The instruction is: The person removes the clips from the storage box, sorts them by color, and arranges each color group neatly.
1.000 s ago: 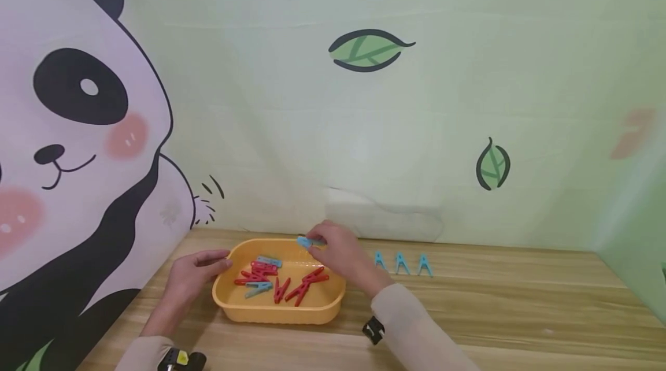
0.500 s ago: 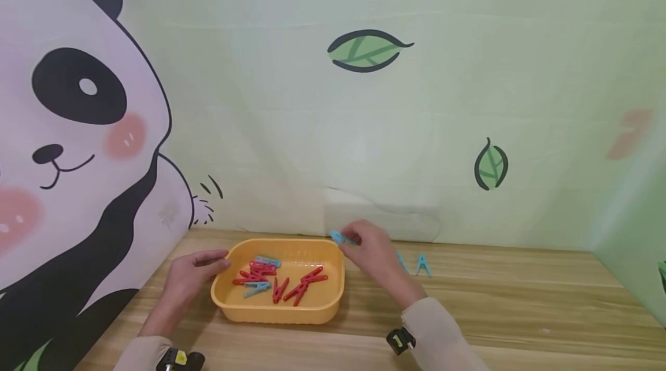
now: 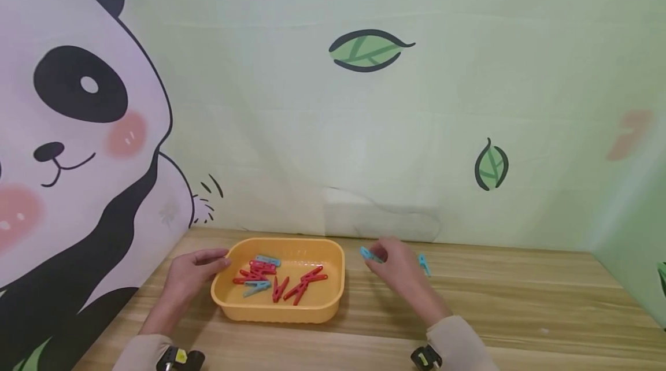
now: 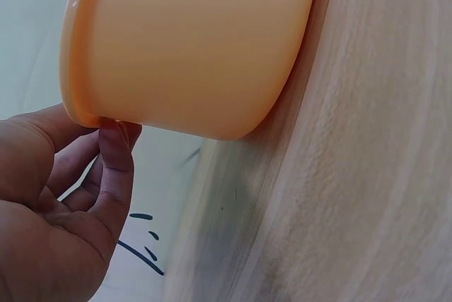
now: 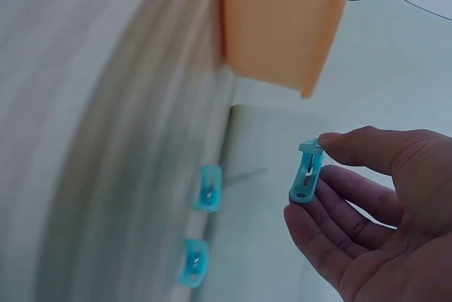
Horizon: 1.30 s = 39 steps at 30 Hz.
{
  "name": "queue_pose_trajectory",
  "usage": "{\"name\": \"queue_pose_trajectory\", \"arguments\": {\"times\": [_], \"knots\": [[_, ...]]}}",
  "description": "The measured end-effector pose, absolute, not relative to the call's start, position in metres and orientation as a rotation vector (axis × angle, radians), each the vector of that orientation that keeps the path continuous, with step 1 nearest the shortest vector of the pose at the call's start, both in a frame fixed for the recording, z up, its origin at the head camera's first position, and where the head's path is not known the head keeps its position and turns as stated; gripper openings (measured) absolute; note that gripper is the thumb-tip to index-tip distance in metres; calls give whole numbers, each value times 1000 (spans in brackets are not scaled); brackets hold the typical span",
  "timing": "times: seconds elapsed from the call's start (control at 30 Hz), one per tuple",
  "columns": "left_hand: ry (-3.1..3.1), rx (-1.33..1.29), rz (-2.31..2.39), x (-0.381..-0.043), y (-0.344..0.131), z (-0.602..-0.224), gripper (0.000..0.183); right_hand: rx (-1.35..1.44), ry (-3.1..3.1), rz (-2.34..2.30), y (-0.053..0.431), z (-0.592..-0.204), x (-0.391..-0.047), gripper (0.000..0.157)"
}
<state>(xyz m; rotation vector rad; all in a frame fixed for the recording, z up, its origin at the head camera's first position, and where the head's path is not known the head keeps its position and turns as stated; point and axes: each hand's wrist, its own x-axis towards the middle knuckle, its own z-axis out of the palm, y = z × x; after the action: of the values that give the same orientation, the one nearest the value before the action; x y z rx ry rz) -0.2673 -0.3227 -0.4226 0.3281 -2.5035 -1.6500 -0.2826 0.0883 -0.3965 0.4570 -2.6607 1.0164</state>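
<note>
A pale green fabric wall printed with a panda and leaves rises along the back edge of the light brown wood-grain table. The tabletop stretches widely to the right, as far as a green side panel, and a narrower strip runs along the front.

On the table's left half sits a shallow yellow-orange plastic tray with rounded corners and a flared rim, its rear side near the wall. The left hand pinches the tray's left rim between thumb and fingers. The right hand, well apart from the tray's right edge and near the table's back edge, has its thumb and fingertips closed on a light-blue plastic clothespin. That clothespin is slim and slightly shiny, with a slot along its middle and a hole near its rounded end; it is held above the table, right of the tray.

Inside the tray, glossy red plastic clothespins lie in a left cluster and a right crossed group, with two light-blue ones among the left cluster. Two more light-blue clothespins stand on the tabletop, apart from each other; the head view shows one.
</note>
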Motion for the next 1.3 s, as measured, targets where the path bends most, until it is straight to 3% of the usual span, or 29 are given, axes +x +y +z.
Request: {"name": "queue_pose_trajectory", "arguments": {"times": [0.5,1.3], "knots": [[-2495,322,-1659,-269,-324,-423,48,414,-2756,934,109,-416,-281,12],[-2500,335,-1656,-268,-323,-423,49,383,-2907,982,122,-416,-282,18]]}}
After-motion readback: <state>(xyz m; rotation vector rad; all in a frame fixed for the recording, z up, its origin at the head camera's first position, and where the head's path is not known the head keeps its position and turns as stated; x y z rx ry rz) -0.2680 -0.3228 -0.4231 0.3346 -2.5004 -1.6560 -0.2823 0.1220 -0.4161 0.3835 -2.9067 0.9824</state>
